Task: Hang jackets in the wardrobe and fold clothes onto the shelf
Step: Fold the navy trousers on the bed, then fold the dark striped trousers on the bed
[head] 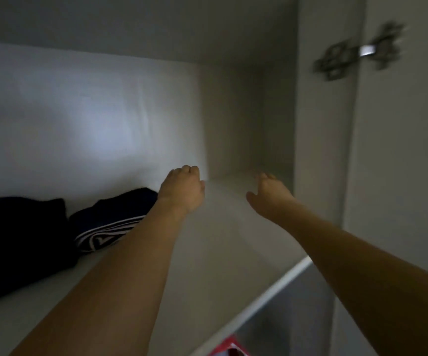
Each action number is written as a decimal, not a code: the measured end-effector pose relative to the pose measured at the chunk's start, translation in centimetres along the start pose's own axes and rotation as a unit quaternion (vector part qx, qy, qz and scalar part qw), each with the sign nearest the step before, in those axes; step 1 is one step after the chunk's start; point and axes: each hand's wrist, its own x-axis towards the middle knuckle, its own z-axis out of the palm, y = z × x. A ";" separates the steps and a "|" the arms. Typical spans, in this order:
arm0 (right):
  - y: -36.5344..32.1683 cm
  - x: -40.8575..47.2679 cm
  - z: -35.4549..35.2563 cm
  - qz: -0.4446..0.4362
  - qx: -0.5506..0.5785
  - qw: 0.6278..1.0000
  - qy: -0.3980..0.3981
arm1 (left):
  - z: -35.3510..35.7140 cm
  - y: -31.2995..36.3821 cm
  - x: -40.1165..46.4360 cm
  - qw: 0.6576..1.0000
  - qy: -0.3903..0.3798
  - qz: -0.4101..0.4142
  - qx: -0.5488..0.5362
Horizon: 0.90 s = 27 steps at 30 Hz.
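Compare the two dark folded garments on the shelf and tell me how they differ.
The left garment looks plain dark, with no pattern showing; the right garment shows white stripes at its near edge. The left garment lies nearer the shelf's front edge; the right garment lies further back, partly hidden by the left forearm. Both are dark, folded, and lie side by side on the shelf's left part.

Two folded garments are sitting on the shelf (pixel 233 253) at its left end, the striped one (pixel 110 222) just right of the plain one (pixel 20 235), touching it. Both hands are reaching in over the shelf's right part, left hand (pixel 182 188) beside the striped garment, right hand (pixel 269 194) nearer the side wall (pixel 246 119). The door hinge (pixel 359 55) is sitting up right, outside the compartment.
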 end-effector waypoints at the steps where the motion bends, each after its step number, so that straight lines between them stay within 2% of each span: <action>1: 1.4 -2.0 -1.3 0.016 -0.012 1.000 0.012 | -0.4 2.2 -0.5 1.000 0.002 0.021 -0.011; 6: 8.3 -13.7 -8.6 0.078 -0.046 0.994 0.063 | -2.6 14.5 -4.9 0.990 0.008 0.133 -0.043; 11: 15.1 -27.5 -16.5 0.125 -0.085 0.983 0.107 | -6.5 28.2 -11.7 0.967 0.040 0.236 -0.089; 18: 27.4 -51.4 -28.6 0.255 -0.151 0.944 0.146 | -14.3 50.8 -24.6 0.926 0.051 0.336 -0.163; 23: 35.3 -66.9 -35.1 0.356 -0.165 0.911 0.127 | -17.6 66.0 -35.7 0.882 0.005 0.424 -0.208; 27: 40.2 -76.6 -38.9 0.418 -0.156 0.886 0.130 | -19.5 75.9 -42.5 0.856 -0.042 0.463 -0.227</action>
